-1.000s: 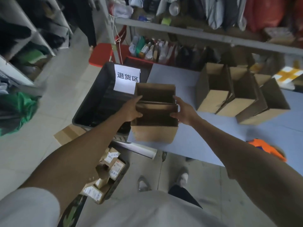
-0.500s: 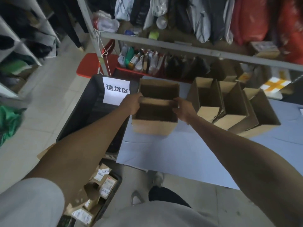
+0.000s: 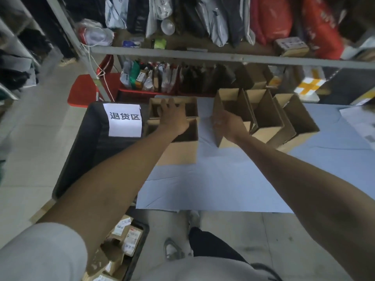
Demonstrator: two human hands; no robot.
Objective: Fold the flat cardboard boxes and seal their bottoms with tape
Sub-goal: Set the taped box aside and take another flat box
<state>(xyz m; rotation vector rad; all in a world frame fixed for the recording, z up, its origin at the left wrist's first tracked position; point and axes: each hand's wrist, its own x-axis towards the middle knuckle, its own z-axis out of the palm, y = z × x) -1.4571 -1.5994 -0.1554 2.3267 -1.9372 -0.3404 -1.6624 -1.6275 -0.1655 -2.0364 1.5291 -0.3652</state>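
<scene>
Head view: both hands (image 3: 172, 116) (image 3: 225, 123) spread, holding nothing, folded box (image 3: 178, 136) standing on counter (image 3: 223, 179) edge beside black bin (image 3: 89, 142), could tip off if nudged

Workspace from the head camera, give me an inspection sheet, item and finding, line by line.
Surface: table under a pale blue sheet, creased.
Job's things: open cardboard box at the table's left edge; row of folded boxes leaning together behind; no tape seen.
Clutter: black bin with a white sign left of the table; tray of small parcels on the floor.
Hands: left hand open, fingers spread over the open box; right hand loosely open, palm up, in front of the row.
Cables: white cord hanging by the shelf post.
Surroundings: metal shelf stacked with bagged goods.
</scene>
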